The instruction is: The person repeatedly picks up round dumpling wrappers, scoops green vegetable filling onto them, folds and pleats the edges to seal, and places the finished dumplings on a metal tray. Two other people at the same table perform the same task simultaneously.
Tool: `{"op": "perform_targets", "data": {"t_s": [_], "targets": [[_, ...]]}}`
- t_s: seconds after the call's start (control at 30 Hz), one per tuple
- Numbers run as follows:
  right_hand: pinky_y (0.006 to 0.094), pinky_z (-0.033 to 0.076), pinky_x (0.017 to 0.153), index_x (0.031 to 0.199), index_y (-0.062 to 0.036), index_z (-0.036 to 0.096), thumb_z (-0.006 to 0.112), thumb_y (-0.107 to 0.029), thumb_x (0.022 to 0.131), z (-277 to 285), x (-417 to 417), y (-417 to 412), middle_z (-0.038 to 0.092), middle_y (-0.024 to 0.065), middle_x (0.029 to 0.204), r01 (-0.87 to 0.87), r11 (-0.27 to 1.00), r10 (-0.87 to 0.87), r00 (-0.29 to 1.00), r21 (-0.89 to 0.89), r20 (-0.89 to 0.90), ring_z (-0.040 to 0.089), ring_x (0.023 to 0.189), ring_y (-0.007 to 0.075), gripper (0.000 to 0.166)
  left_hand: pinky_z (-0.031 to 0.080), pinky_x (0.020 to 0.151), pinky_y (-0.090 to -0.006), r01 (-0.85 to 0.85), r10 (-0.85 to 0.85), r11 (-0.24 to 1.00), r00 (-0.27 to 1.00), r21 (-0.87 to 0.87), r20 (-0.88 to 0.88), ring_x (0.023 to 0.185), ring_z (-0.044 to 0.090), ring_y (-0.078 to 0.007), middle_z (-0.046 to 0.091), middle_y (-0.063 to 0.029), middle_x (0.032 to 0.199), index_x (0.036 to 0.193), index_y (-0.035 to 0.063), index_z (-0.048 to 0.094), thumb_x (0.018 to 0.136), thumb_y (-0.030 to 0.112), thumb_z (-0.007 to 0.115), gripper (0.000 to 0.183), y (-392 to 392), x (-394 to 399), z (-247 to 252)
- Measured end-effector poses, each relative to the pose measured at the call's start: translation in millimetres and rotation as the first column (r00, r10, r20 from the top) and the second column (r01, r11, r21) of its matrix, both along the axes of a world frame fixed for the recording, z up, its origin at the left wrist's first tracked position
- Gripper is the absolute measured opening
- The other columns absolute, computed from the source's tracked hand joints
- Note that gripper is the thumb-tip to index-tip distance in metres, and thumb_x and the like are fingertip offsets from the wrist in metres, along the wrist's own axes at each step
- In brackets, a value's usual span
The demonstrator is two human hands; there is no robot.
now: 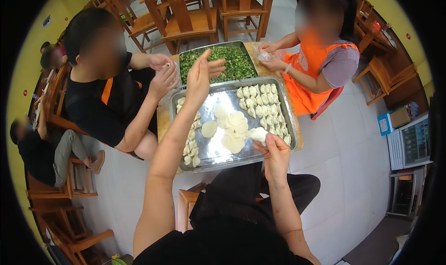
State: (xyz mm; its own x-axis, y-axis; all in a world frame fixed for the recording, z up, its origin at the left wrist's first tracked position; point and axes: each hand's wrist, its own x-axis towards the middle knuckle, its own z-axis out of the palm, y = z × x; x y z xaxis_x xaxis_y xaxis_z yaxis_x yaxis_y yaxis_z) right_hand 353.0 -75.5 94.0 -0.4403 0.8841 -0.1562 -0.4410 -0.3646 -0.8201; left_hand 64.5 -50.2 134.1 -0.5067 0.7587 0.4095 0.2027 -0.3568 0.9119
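My right hand (275, 153) pinches a white dumpling (258, 135) over the near right part of a large metal tray (209, 160). Above the far left of that tray, my left hand (202, 73) reaches up with its fingers spread and nothing in them. Round dough wrappers (234, 132) lie overlapping in the tray's middle, one apart at their left. Rows of folded dumplings (261, 101) line the right side, and more dumplings (191, 146) line the left. Behind, partly hidden by my left hand, a second metal tray holds chopped green filling (237, 59).
A person in black (101, 101) sits at the left, both hands at a small piece of dough. Another person in an orange apron (303, 80) sits at the right, handling clear plastic. Wooden chairs (184, 24) stand beyond the wooden table (163, 122).
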Motion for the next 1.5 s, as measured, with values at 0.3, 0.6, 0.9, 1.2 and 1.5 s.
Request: {"op": "perform_targets", "data": {"t_s": [0.3, 0.6, 0.9, 1.2, 1.5], "targets": [[0.0324, 0.060, 0.076, 0.108, 0.0053, 0.067, 0.061, -0.019, 0.099, -11, 7, 12, 0.072, 0.0136, 0.099, 0.082, 0.995, -0.089, 0.990, 0.063, 0.111, 0.071, 0.084, 0.0206, 0.026, 0.054, 0.083, -0.0371, -0.437, 0.154, 0.832, 0.774, -0.342, -0.614, 0.113, 0.059, -0.0274, 0.052, -0.0136, 0.140, 0.144, 0.0122, 0.045, 0.088, 0.007, 0.068, 0.061, 105, -93, -49], [0.0325, 0.061, 0.076, 0.107, 0.0069, 0.067, 0.061, -0.013, 0.099, 9, 5, 18, 0.071, 0.0133, 0.096, 0.023, 0.997, -0.026, 0.999, -0.069, -0.046, 0.071, 0.084, 0.0208, 0.023, 0.029, 0.113, -0.0415, 0.028, -0.081, 0.981, 0.959, -0.191, -0.273, 0.133, 0.044, -0.0272, 0.057, -0.0106, 0.137, 0.127, 0.0088, 0.064, 0.097, 0.042, 0.058, 0.045, 61, -7, -56], [0.0301, 0.060, 0.077, 0.105, 0.0060, 0.069, 0.064, -0.013, 0.097, 36, 18, -15, 0.071, 0.0128, 0.097, -0.244, 0.969, 0.245, 0.969, 0.028, -0.035, 0.070, 0.084, 0.0171, 0.021, 0.032, 0.112, -0.0381, 0.629, -0.614, 0.771, 0.777, -0.105, 0.139, 0.131, 0.049, -0.0250, 0.050, -0.0134, 0.145, 0.144, -0.0012, 0.044, 0.094, 0.056, 0.044, 0.076, -94, 158, 3], [0.0345, 0.060, 0.080, 0.111, 0.0086, 0.066, 0.065, -0.012, 0.097, 55, 40, -38, 0.071, 0.0136, 0.100, -0.242, 0.970, 0.242, 0.958, 0.015, -0.153, 0.070, 0.088, 0.0194, 0.025, 0.042, 0.107, -0.0403, 0.357, -0.347, 0.933, 0.857, 0.047, 0.380, 0.123, 0.057, -0.0305, 0.062, -0.0231, 0.129, 0.129, -0.0103, 0.058, 0.102, 0.033, 0.022, 0.062, -117, 203, 1], [0.0230, 0.052, 0.075, 0.107, 0.0063, 0.068, 0.065, -0.006, 0.095, 34, 49, -50, 0.072, 0.0098, 0.091, -0.059, 0.954, 0.039, 0.997, 0.293, 0.072, 0.067, 0.082, 0.0119, 0.017, 0.038, 0.111, -0.0432, 0.322, -0.296, 0.946, 0.804, 0.041, 0.516, 0.124, 0.056, -0.0334, 0.061, -0.0267, 0.128, 0.129, -0.0116, 0.056, 0.099, 0.032, 0.021, 0.063, -116, 227, 0]]}}
